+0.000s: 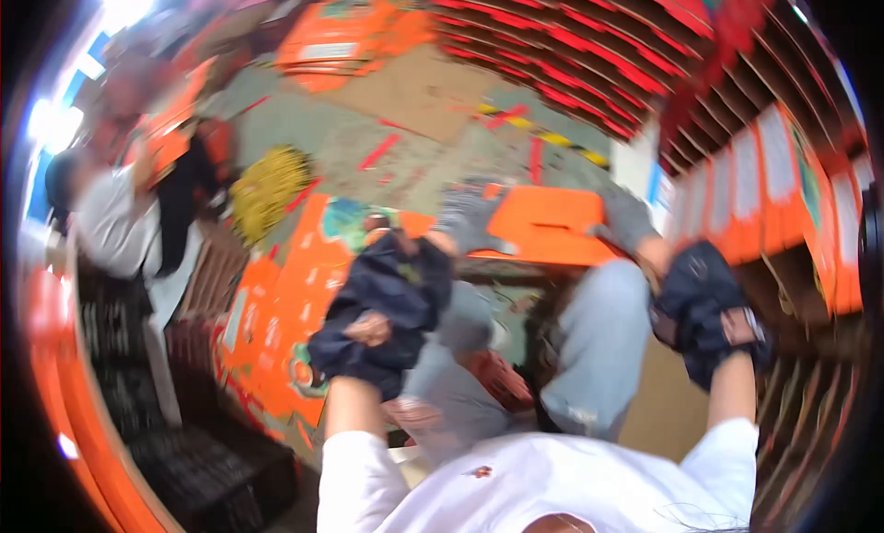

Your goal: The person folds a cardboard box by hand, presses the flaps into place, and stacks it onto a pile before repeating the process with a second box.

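Note:
An orange cardboard piece (550, 222) with a dark slot lies across my knees, its near edge facing me. My left hand (468, 220), in a grey glove, is closed on its left end. At its right end my right hand (628, 222), also grey-gloved, grips the edge, with some fingers hidden. Dark sleeve covers sit on both forearms. Beside my left forearm, a stack of flat orange printed cardboard (285, 321) lies on the floor. Motion smears the picture, so fine detail is lost.
Brown and red cardboard layers (562, 45) rise at the back right. Orange boxes with white panels (746, 192) line the right. Yellow bundled material (267, 192) lies on the floor near a seated person in a white top (115, 220). Dark crates (212, 478) stand at lower left.

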